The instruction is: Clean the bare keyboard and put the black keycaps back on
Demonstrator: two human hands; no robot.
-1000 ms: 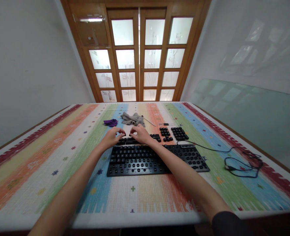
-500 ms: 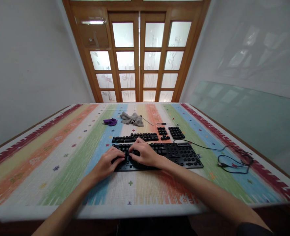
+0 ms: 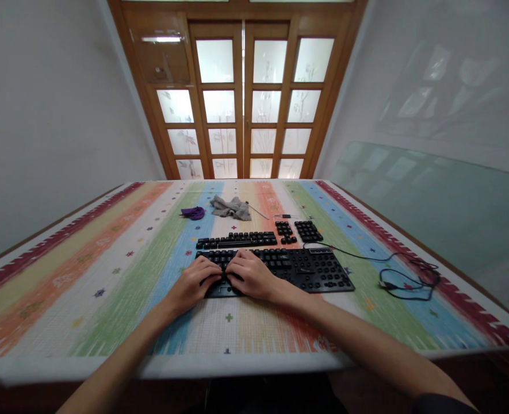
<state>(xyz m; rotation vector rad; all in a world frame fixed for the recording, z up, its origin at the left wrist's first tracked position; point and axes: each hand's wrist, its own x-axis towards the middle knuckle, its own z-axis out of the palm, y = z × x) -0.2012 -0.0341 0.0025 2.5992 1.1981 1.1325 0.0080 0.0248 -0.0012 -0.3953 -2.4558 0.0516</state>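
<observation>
A black keyboard point(image 3: 318, 270) lies across the table in front of me. Its right part shows bare key sockets, while keycaps sit along the upper rows. My left hand point(image 3: 192, 283) rests at the keyboard's left end, its thumb and fingertips curled together. Close beside it, my right hand point(image 3: 251, 275) bends over the same area, thumb and forefinger drawn together against the keys. Whatever is between the fingertips of either hand is too small or hidden to make out. Loose black keycaps point(image 3: 254, 237) stand in rows just behind the keyboard, with further number-pad keycaps point(image 3: 308, 231) to the right.
A black cable point(image 3: 409, 282) lies coiled at the right on the striped tablecloth point(image 3: 120, 310). Farther back are a purple strap-like bundle point(image 3: 192, 213), a grey cloth point(image 3: 230, 207), a thin rod point(image 3: 258, 211) and a small dark-handled tool point(image 3: 283, 216).
My right hand's raised fingers have lowered and drawn in toward the keys. My left hand has shifted slightly right, nearer the other hand. The loose keycaps look unmoved.
</observation>
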